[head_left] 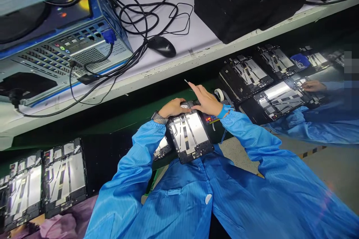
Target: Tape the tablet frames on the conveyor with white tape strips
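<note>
Gripping top edge of an open-backed black-and-silver tablet [190, 136] w/ curled left hand [173, 107], worker pinches a small pale strip [186, 81] in right hand [206, 100] just above it; tablet sits at green counter [131, 117] edge.

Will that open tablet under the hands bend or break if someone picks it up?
Probably stiff: the open tablet is a flat, framed slab. Likely fragile, since thin cables lie bare on its back. Being flat, it shouldn't roll.

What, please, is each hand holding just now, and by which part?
The left hand grips the far edge of the black-framed, silvery open tablet; the right hand pinches a thin white sliver by its near end.
</note>
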